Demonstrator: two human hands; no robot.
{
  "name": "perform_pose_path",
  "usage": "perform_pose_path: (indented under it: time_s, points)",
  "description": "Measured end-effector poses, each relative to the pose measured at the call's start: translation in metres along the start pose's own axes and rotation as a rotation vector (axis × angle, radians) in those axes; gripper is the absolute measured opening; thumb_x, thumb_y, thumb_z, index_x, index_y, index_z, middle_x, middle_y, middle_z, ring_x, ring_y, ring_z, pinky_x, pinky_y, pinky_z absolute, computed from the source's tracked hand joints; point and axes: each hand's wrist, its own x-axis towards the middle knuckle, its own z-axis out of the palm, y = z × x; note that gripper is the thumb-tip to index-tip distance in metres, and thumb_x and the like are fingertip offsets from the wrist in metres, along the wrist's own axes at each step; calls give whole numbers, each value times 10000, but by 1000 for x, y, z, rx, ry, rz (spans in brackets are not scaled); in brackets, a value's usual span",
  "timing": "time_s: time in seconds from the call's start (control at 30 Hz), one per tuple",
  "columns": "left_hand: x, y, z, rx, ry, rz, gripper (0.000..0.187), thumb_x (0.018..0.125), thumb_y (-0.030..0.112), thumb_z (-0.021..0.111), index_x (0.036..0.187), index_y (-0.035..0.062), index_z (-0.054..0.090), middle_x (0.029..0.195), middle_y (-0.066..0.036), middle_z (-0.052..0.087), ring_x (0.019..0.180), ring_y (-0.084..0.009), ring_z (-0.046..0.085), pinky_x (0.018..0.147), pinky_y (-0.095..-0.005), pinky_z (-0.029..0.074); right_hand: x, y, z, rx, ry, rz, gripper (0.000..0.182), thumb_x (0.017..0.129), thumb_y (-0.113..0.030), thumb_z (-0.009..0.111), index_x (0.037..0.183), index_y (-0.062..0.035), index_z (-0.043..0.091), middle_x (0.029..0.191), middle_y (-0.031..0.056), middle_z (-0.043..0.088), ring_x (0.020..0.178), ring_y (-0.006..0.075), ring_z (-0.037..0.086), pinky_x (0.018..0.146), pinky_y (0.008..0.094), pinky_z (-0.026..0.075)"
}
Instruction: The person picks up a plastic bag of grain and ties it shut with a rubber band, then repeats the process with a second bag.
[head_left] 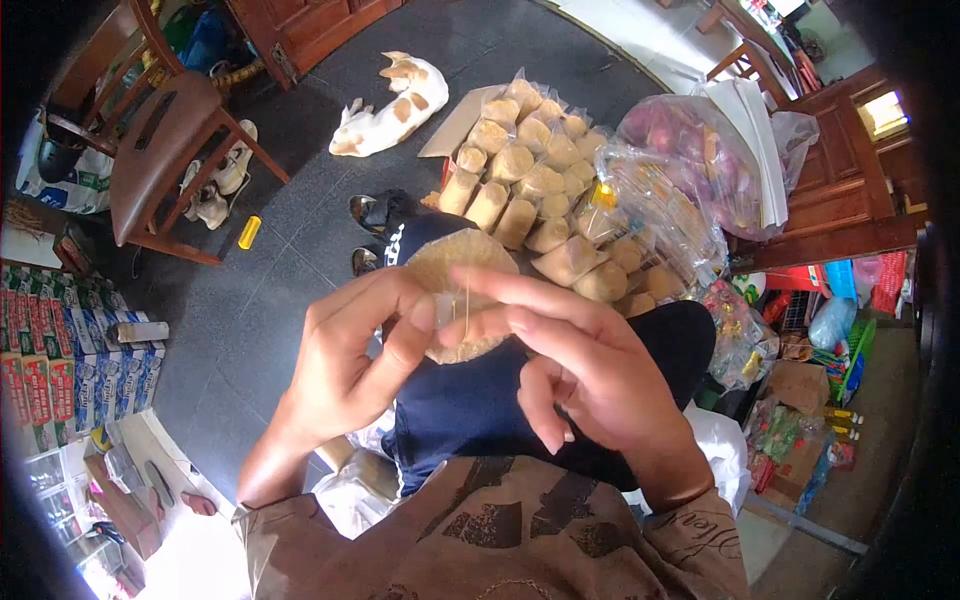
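A round, tan, grainy-looking bundle in clear plastic [440, 262] stands upright on the lap, between the two hands. My left hand [365, 345] is closed in a pinch on a bit of clear plastic at the near side of the bundle. A thin, pale rubber band [466, 310] is stretched over the fingers of my right hand [570, 345], whose index and middle fingers point left, close to the left fingertips. The right ring and little fingers curl downward. How far the band reaches behind the fingers is hidden.
Many wrapped tan bundles [515, 162] lie piled ahead on cardboard. A white and brown dog [400, 112] lies on the dark floor. A brown chair [165, 150] stands at left, with stacked cartons [85, 365] nearer. Bags of purplish items [680, 150] sit at right.
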Motion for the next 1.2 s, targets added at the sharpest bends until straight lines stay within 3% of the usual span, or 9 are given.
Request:
perform_pose_path:
  time_s: [0.07, 0.1, 0.3, 0.43, 0.53, 0.6, 0.73, 0.9, 1.2]
  points:
    - [1, 0, 0, 4, -9, 33, 156, 1002, 92, 619, 900, -25, 636, 809, -109, 638, 675, -225, 614, 622, -340, 483, 8, 2, -12, -267, -8, -16, 444, 1111, -237, 466, 1477, 7, 532, 970, 85, 743, 527, 91, 619, 454, 208, 423]
    - [3, 2, 0, 25, -13, 59, 152, 1002, 91, 620, 906, -25, 641, 809, -110, 640, 677, -224, 617, 625, -342, 486, 12, 3, -13, -298, 36, -49, 370, 1086, -199, 546, 1369, 21, 638, 821, 33, 740, 504, 77, 611, 436, 210, 416]
    - [4, 4, 3, -5, 5, 37, 148, 998, 81, 613, 914, -36, 647, 816, -117, 655, 700, -229, 643, 636, -348, 502, 22, 4, -8, -553, 84, -255, 255, 976, -89, 705, 1215, -7, 740, 780, 70, 750, 540, 83, 652, 475, 241, 478]
    - [4, 8, 4, 38, 40, -23, 144, 957, 66, 620, 857, -35, 641, 780, -122, 648, 701, -246, 650, 640, -365, 495, 29, 12, -13, -825, 90, -611, 194, 934, -87, 762, 1121, -39, 761, 808, 79, 774, 656, 76, 707, 559, 250, 534]
    - [3, 0, 14, -25, 123, -56, 238, 991, 104, 626, 788, -5, 570, 710, -75, 583, 634, -154, 524, 586, -317, 397, 33, 12, -14, -991, 130, -635, 177, 879, -155, 788, 1021, -78, 716, 757, 77, 742, 654, 184, 741, 582, 316, 549]
    - [2, 2, 15, -44, 88, -65, 269, 1062, 207, 555, 859, 36, 511, 799, 15, 497, 718, -70, 393, 603, -259, 333, 35, 12, -12, -958, 140, -626, 145, 845, -226, 725, 853, -100, 654, 693, 119, 697, 656, 346, 704, 613, 449, 553]
    - [0, -6, 13, -84, 100, -95, 330, 1074, 293, 527, 854, 49, 493, 775, 10, 462, 703, -74, 369, 601, -275, 307, 37, 14, -8, -1096, 182, -602, 166, 866, -227, 753, 936, -96, 678, 735, 53, 731, 666, 238, 734, 594, 368, 538]
    - [4, -6, 16, -75, 135, -34, 377, 1053, 338, 527, 823, 39, 502, 717, -23, 458, 664, -109, 400, 590, -305, 302, 36, 17, -9, -996, 163, -611, 170, 881, -237, 757, 950, -94, 696, 732, 49, 731, 667, 238, 732, 600, 363, 535]
    - [3, -15, 16, -238, 164, -64, 348, 1030, 357, 549, 929, 25, 530, 818, -46, 491, 751, -133, 456, 675, -304, 357, 40, 25, -9, -870, 225, -734, 195, 876, -248, 793, 918, -91, 685, 714, 46, 723, 650, 236, 727, 586, 353, 528]
